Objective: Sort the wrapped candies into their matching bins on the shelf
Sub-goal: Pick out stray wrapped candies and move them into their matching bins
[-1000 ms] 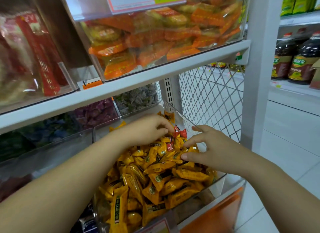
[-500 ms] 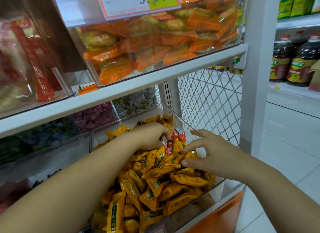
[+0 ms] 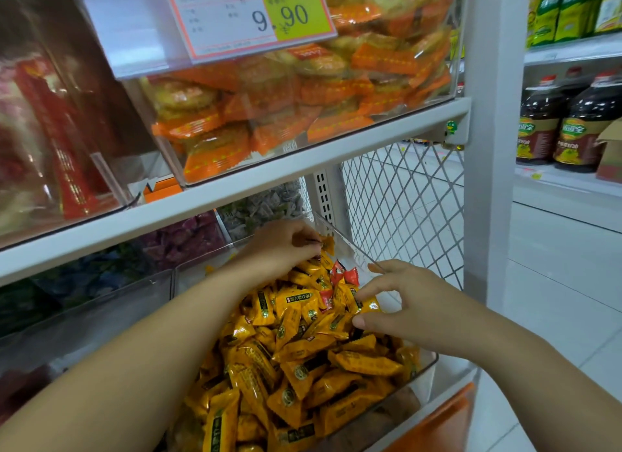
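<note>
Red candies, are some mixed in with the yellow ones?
Yes, a few red candies lie on top of the yellow candies near the back of the clear bin.

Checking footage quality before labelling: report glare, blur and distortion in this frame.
Head view: even, soft light, no hard shadows; the yellow candies are fairly sharp with small glints on the wrappers; the left bin is smeared by blur and reflections; the price tag shows 9.90 but its small print is unreadable; wide-angle warp tilts the shelf edge.
</note>
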Motion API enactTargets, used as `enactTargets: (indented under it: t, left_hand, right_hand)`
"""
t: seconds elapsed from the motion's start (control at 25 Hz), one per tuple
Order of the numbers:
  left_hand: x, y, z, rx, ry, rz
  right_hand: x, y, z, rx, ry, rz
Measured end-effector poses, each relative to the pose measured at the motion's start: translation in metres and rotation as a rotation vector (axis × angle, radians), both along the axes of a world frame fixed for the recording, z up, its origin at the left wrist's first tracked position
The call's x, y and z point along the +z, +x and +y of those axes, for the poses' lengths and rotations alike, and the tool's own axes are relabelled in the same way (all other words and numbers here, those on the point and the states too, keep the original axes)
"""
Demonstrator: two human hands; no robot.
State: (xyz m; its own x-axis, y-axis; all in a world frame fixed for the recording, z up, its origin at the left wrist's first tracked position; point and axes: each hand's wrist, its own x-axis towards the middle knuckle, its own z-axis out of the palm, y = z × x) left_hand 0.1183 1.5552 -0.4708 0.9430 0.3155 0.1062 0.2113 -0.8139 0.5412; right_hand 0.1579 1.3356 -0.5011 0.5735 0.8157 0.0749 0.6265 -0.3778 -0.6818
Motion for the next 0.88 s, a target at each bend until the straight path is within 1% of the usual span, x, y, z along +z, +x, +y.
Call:
enactTargets:
  t: [0.04, 0.12, 0.2, 0.36, 0.48, 0.52, 0.64, 0.68, 0.88]
  left_hand:
    - [-0.002, 0.003, -0.003, -0.019, 0.020, 0.014]
    - [-0.008, 0.011, -0.008, -0.079, 0.153, 0.085]
    - [-0.015, 0.018, -0.010, -0.146, 0.222, 0.157]
    - [-0.012, 0.019, -0.005, -0.208, 0.216, 0.279]
    - [-0.003, 0.014, -0.004, -0.173, 0.236, 0.391]
    - [-0.003, 0.015, -0.004, -0.158, 0.252, 0.375]
    - [-0.011, 0.025, -0.005, -0.135, 0.345, 0.202]
    - [-0.015, 0.029, -0.005, -0.143, 0.359, 0.175]
    - [-0.032, 0.038, 0.002, -0.217, 0.408, 0.197]
  right_hand:
    - [0.000, 0.001, 0.000, -0.009, 0.005, -0.007]
    - [0.000, 0.002, -0.002, -0.028, 0.015, -0.034]
    - [0.001, 0.004, -0.002, -0.046, 0.033, -0.046]
    - [0.000, 0.007, -0.001, -0.052, 0.046, -0.048]
    - [0.000, 0.007, -0.001, -0.052, 0.048, -0.043]
    - [0.000, 0.007, -0.001, -0.052, 0.046, -0.040]
    - [0.000, 0.006, -0.002, -0.054, 0.050, -0.041]
    - [0.000, 0.006, -0.002, -0.055, 0.054, -0.041]
    - [-0.001, 0.007, -0.002, -0.049, 0.062, -0.038]
